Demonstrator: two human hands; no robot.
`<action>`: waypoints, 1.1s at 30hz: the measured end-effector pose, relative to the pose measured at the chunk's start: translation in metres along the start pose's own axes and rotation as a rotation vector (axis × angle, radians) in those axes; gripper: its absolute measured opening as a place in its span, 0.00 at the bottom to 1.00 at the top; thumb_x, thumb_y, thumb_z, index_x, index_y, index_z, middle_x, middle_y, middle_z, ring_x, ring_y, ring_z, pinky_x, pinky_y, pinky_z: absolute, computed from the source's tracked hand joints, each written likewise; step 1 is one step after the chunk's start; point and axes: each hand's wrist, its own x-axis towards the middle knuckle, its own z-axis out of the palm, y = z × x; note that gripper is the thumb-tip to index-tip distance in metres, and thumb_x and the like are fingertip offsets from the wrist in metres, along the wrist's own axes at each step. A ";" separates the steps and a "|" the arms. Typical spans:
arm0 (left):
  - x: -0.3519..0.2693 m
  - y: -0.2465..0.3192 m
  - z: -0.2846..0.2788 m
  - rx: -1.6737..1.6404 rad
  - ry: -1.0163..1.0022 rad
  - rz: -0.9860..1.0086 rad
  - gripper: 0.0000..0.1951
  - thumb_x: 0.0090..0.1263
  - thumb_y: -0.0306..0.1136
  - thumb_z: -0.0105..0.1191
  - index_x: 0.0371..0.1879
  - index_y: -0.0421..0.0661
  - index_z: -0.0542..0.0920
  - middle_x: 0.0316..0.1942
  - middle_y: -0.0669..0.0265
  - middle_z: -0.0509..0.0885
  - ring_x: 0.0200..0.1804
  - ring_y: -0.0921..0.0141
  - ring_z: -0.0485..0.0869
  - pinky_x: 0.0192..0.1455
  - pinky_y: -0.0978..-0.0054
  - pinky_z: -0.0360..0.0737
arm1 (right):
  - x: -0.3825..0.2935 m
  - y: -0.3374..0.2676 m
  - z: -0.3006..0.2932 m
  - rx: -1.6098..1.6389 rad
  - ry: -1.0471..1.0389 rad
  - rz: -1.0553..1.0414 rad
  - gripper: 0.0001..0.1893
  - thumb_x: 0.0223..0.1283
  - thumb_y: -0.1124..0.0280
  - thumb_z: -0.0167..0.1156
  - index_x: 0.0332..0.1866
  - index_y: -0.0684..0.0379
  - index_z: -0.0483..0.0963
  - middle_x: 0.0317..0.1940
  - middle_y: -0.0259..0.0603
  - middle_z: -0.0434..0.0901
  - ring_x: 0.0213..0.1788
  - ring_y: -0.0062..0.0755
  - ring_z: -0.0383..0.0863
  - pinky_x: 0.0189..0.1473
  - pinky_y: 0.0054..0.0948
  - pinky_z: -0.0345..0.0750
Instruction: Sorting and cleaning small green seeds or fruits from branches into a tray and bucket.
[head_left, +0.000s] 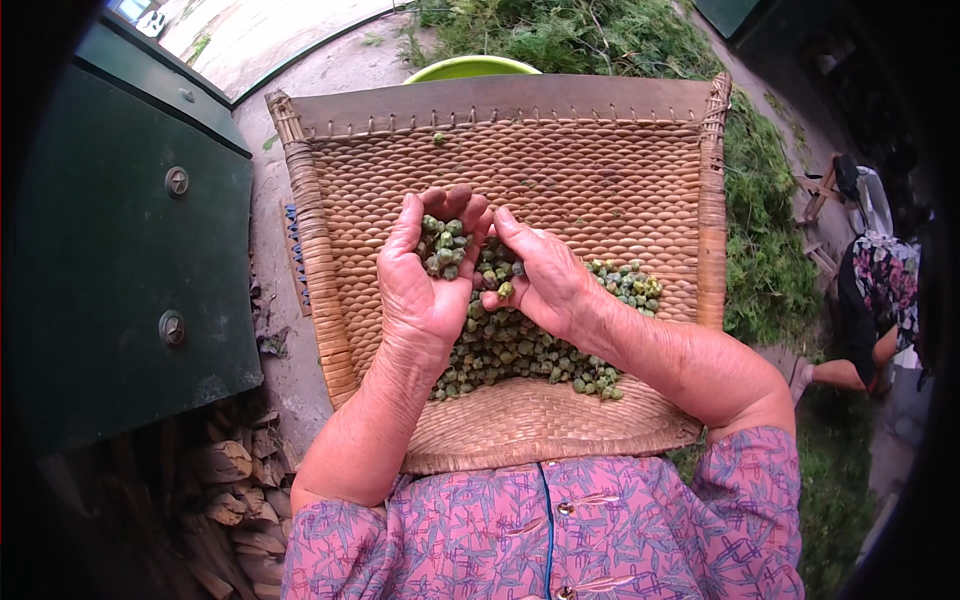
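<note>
My left hand (426, 277) is cupped, palm up, around a handful of small green arborvitae cones (445, 251). Close beside it, my right hand (546, 274) curls its fingers about more cones, with a yellowish one (505, 289) showing at the edge. Both hands are above a woven wicker winnowing basket (480, 169), which lies before my body. Beneath my wrists, a heap of the same cones (525, 352) fills the near part of the basket. A single cone (439, 139) rests near the far edge, by a stitched wooden lip (495, 99).
Cut conifer branches (555, 34) are piled beyond the basket and along its right side. A lime-green basin (474, 67) is partly hidden behind the lip. At left stands a dark green metal door (135, 247) above split firewood (240, 487). Another person (877, 300) sits at right.
</note>
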 end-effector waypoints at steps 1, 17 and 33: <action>0.000 -0.001 0.001 0.005 0.012 0.019 0.14 0.73 0.42 0.43 0.37 0.44 0.76 0.37 0.63 0.81 0.44 0.66 0.79 0.53 0.66 0.73 | 0.001 0.001 -0.001 -0.007 0.011 -0.007 0.23 0.68 0.49 0.44 0.51 0.59 0.68 0.53 0.37 0.66 0.40 0.26 0.71 0.28 0.28 0.75; -0.007 -0.006 0.005 0.195 -0.095 0.128 0.21 0.73 0.49 0.39 0.41 0.41 0.75 0.39 0.63 0.78 0.46 0.67 0.76 0.53 0.67 0.71 | -0.002 0.002 0.004 0.057 0.072 0.003 0.21 0.67 0.48 0.44 0.45 0.57 0.70 0.38 0.33 0.72 0.32 0.25 0.71 0.25 0.27 0.71; -0.017 -0.022 0.008 0.570 -0.304 0.267 0.30 0.70 0.58 0.37 0.50 0.39 0.72 0.42 0.63 0.76 0.48 0.70 0.73 0.57 0.69 0.65 | 0.005 0.006 -0.002 0.075 0.072 0.053 0.20 0.63 0.44 0.47 0.38 0.51 0.72 0.31 0.27 0.72 0.34 0.21 0.71 0.26 0.30 0.68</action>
